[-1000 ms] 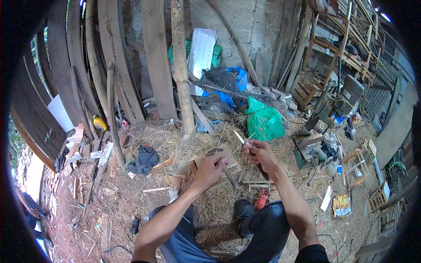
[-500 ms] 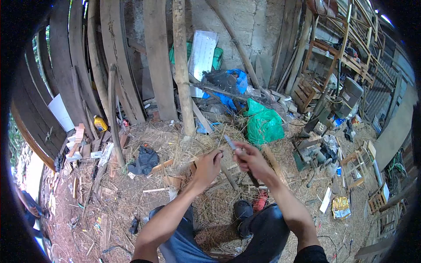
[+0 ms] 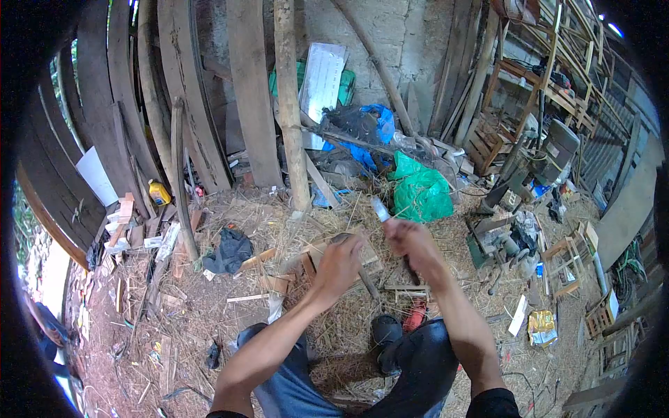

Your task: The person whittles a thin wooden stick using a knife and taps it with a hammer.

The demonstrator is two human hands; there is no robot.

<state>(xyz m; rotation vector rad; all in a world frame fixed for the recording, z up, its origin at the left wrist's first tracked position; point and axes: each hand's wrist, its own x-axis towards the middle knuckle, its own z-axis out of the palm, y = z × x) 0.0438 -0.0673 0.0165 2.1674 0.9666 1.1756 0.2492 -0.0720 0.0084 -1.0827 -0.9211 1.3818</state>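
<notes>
My right hand [image 3: 417, 249] is closed around a knife [image 3: 380, 210]. Its pale blade points up and away from me, and part of its dark handle shows below the fist. Just to the left, my left hand [image 3: 338, 263] has its fingers bent together. A small dark thing shows at its fingertips, too little of it visible to name. The two hands are close but apart, held over the straw-strewn ground in front of my knees. Beneath them lie wood pieces [image 3: 366, 261], and a red object [image 3: 415, 315] sits beside my dark shoe [image 3: 386, 331].
A green plastic bag [image 3: 421, 189] lies ahead, beside a wooden post [image 3: 288, 104]. On the right stands a dusty machine [image 3: 516, 174] with wooden frames around it. To the left are a black cloth or bag [image 3: 230, 252], a yellow bottle [image 3: 159, 193] and leaning planks [image 3: 191, 97].
My right hand has shifted slightly right and away from me with the knife, whose blade has turned more upright. My left hand has moved a little right, its fingers still bent.
</notes>
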